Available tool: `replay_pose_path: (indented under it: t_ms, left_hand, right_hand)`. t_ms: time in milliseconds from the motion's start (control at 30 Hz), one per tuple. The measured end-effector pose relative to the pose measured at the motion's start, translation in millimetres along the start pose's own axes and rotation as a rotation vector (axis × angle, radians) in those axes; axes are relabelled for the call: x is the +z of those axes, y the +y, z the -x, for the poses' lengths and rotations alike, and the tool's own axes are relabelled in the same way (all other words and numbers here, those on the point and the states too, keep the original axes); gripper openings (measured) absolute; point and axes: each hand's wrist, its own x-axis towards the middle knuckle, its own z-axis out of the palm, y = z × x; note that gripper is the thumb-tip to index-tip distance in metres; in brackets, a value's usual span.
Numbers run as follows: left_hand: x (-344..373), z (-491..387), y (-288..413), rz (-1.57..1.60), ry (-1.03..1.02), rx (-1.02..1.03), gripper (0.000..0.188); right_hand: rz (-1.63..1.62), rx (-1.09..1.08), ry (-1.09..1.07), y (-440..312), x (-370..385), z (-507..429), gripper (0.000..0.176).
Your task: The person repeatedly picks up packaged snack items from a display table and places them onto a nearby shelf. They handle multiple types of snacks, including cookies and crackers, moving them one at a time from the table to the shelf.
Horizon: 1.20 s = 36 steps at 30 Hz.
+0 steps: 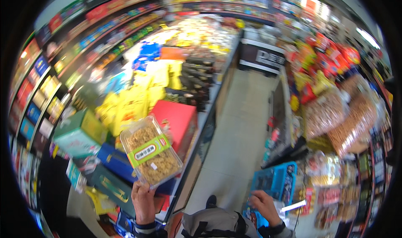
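My left hand (143, 202) grips the lower end of a clear plastic box (152, 151) of crumbly brown snack pieces with a green printed band. The box is held tilted above the display on my left, over a dark blue box (116, 162) and beside a red box (176, 121). On the right, my right hand (263, 206) hangs with fingers loosely curled near a blue plastic basket (290, 181); nothing shows in it, though its fingertips are blurred. A white stick-like object (293, 206) lies close to its right.
Yellow bags (132, 106) and a green box (80, 132) cover the left display. A tiled aisle (241, 112) runs ahead between the counters. Large clear bags of brown food (355, 121) and packaged goods (328, 197) stand on the right. Stocked shelves (103, 24) line the walls.
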Motion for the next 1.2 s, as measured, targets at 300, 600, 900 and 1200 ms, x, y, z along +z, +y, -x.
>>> replay_pose_path:
  t_ms: [300, 600, 900, 1200]
  left_hand:
    - [82, 18, -87, -0.141, -0.692, -0.529, 0.02]
    - [179, 58, -114, -0.689, -1.084, -0.639, 0.007]
    - [230, 114, -157, -0.447, -1.449, -0.731, 0.017]
    - [254, 140, -163, -0.583, -1.343, -0.704, 0.013]
  right_hand:
    - [-0.516, -0.074, -0.029, -6, 4, 9, 0.067]
    - [-0.689, 0.01, 0.355, 18, -30, 78, 0.091]
    - [-1.066, -0.204, 0.643, 39, -63, 134, 0.079]
    - [-1.034, -0.257, 1.035, 71, -128, 217, 0.072]
